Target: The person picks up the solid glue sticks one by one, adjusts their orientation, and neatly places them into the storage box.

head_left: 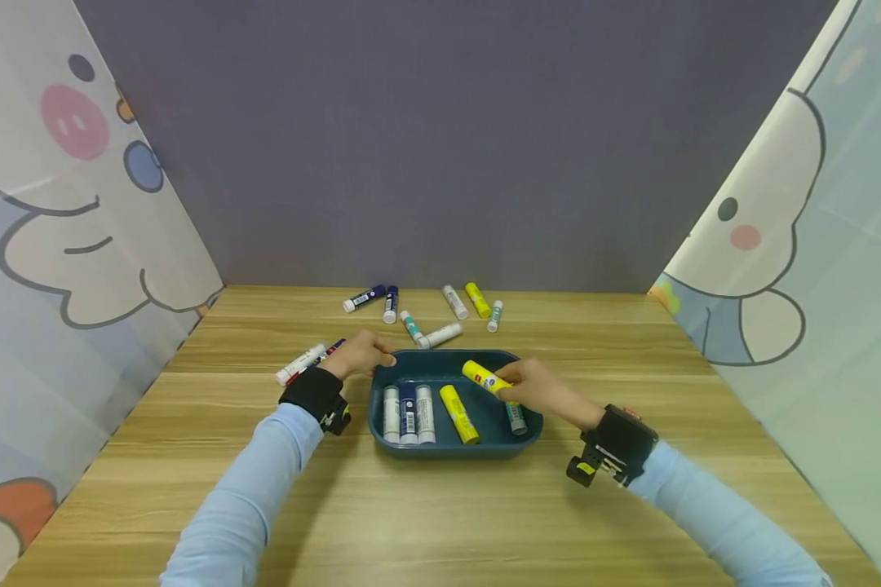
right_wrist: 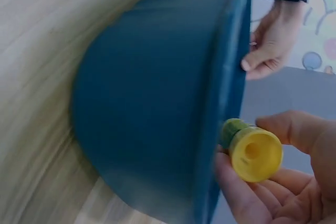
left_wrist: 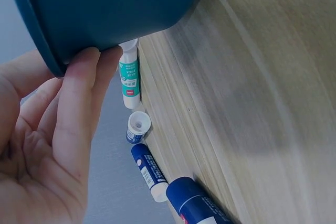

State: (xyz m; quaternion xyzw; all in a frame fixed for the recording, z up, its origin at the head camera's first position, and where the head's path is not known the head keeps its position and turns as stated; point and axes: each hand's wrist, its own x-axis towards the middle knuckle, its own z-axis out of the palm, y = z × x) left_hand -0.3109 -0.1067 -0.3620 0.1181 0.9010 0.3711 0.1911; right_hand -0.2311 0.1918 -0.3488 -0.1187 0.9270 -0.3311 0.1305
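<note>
A dark teal plastic bin (head_left: 448, 451) sits on the table. Pinched at its far left corner, the rim lies between the thumb and fingers of my left hand (head_left: 358, 355); the left wrist view shows those fingers (left_wrist: 79, 114) against the outer wall. Over the bin's right side, my right hand (head_left: 539, 387) grips a yellow glue stick (head_left: 482, 376) with thumb and fingers, its round yellow end (right_wrist: 256, 155) facing the right wrist camera. Inside lie a white-and-blue row of glue sticks (head_left: 409, 414), another yellow glue stick (head_left: 458, 414) and a green-labelled one (head_left: 516, 419), partly hidden below my right hand.
Several loose glue sticks are scattered behind the bin, including a yellow one (head_left: 477, 299), a white one (head_left: 440, 335) and a dark blue one (head_left: 391, 304). Beside my left wrist lies a white glue stick (head_left: 300, 364) with a dark one. A grey panel (head_left: 440, 163) stands behind the table.
</note>
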